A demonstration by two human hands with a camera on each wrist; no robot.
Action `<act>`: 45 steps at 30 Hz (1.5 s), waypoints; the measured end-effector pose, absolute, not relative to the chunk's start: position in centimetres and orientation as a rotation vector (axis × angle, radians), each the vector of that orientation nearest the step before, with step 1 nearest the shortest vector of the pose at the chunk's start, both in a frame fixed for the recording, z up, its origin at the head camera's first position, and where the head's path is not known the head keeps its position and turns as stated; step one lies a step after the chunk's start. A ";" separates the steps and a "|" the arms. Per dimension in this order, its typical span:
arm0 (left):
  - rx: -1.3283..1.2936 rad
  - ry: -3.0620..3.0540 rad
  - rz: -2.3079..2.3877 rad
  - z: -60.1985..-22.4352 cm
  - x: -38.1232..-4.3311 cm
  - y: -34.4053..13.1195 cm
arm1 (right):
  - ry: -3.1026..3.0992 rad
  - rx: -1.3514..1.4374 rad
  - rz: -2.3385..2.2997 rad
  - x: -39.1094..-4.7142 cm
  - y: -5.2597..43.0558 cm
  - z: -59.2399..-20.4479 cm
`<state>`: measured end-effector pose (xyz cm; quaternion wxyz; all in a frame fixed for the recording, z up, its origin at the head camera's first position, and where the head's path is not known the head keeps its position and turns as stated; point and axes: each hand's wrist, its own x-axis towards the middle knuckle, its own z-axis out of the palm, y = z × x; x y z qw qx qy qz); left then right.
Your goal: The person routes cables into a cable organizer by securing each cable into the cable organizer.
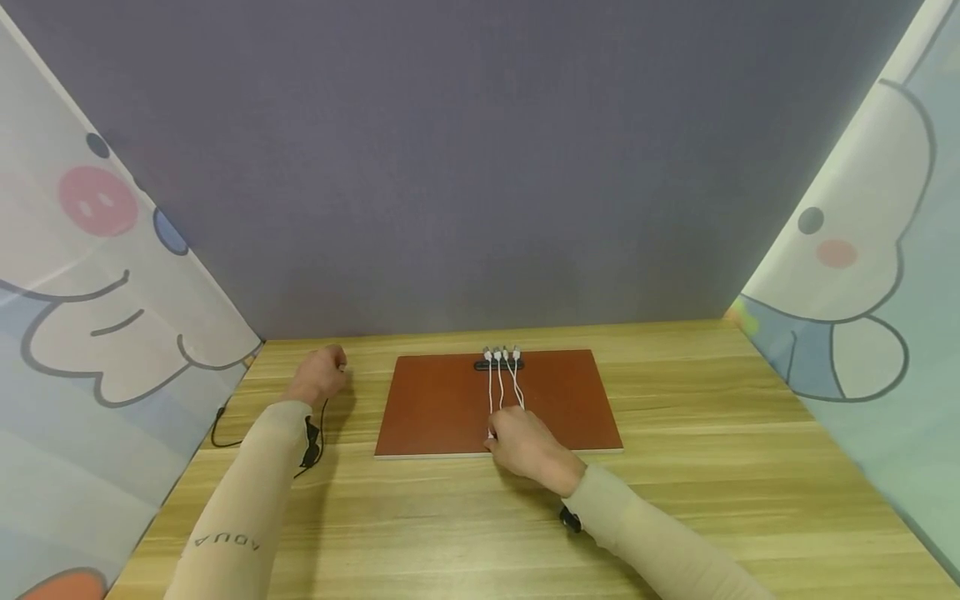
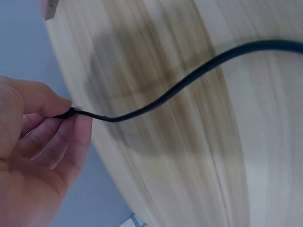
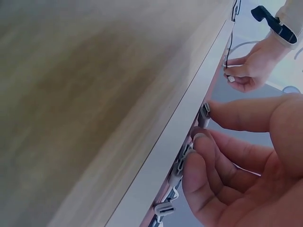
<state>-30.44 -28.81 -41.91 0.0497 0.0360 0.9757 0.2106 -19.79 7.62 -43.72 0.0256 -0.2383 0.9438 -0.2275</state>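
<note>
My left hand (image 1: 321,373) pinches a thin black cable (image 2: 161,97) near its end, above the table's left side. A small white piece (image 3: 230,79) shows at those fingertips in the right wrist view. My right hand (image 1: 525,442) is at the front edge of a reddish-brown board (image 1: 435,400). Its thumb and curled fingers hold a USB plug (image 3: 204,113); more plugs (image 3: 164,208) lie along the edge, one against the fingertips. White cables (image 1: 501,387) run back from this hand to a black cable holder (image 1: 480,365), with white plugs (image 1: 516,353) beyond it.
The board lies on a wood-grain table (image 1: 420,533). A grey panel (image 1: 480,167) rises behind, with cartoon-printed sheets (image 1: 847,250) at both sides. The black cable's loop (image 1: 217,429) lies on the table's left. A black camera mount (image 1: 311,442) is strapped to the left wrist.
</note>
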 end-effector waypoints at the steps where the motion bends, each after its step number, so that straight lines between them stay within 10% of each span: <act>1: 0.123 2.970 0.652 -41.9 -30.4 -28.7 | 2.923 -0.732 -0.698 -19.8 7.6 -43.7; 45: 0.606 2.982 0.927 -37.6 -28.1 -20.6 | 2.928 -0.815 -0.951 -20.0 7.3 -42.2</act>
